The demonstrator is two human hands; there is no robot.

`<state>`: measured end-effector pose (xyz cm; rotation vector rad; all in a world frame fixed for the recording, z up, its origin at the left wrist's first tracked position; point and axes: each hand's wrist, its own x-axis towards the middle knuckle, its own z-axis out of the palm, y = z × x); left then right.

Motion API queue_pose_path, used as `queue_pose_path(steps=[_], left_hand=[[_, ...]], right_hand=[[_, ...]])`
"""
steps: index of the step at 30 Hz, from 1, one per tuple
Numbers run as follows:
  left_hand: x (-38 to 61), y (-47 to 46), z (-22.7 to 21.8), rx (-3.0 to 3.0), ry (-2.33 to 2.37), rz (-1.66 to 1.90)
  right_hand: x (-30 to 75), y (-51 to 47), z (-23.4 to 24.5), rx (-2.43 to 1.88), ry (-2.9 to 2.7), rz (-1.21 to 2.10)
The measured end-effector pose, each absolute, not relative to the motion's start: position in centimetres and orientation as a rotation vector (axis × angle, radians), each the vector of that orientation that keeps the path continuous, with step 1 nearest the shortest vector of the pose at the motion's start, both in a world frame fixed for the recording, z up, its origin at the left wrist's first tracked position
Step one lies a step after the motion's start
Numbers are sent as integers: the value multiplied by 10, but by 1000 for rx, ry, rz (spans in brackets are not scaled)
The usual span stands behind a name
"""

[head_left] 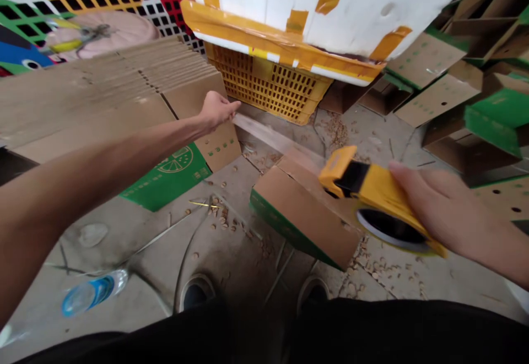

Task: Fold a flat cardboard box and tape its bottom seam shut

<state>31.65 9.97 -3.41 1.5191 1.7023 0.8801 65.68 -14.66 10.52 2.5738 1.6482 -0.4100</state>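
Note:
Pinched in my left hand point(217, 109) is the free end of a strip of clear packing tape point(275, 139). The strip stretches taut across to a yellow tape dispenser point(378, 193), which my right hand point(444, 204) grips from its far side; the fingers there are partly hidden and blurred. Below the strip, a brown and green cardboard box point(306, 215) stands on the floor with its closed, seamed face upward. The tape passes above this box, and I cannot tell whether it touches it.
Flattened cartons point(103, 88) are stacked at left. A yellow crate point(268, 83) under a white foam box point(330, 11) stands ahead. Open cardboard boxes point(438, 88) pile up at right. A plastic bottle point(95, 292), straps and round cardboard bits point(223, 218) litter the floor near my feet.

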Motion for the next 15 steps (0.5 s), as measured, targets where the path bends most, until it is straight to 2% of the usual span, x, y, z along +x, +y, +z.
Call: queue_pose_path(steps=[9, 15], left_hand=[[296, 79, -65, 1501, 1595, 756], [302, 82, -80, 1505, 1510, 733]], right_hand=[[707, -192, 60, 2624, 1575, -688], [702, -196, 54, 2714, 1456, -809]])
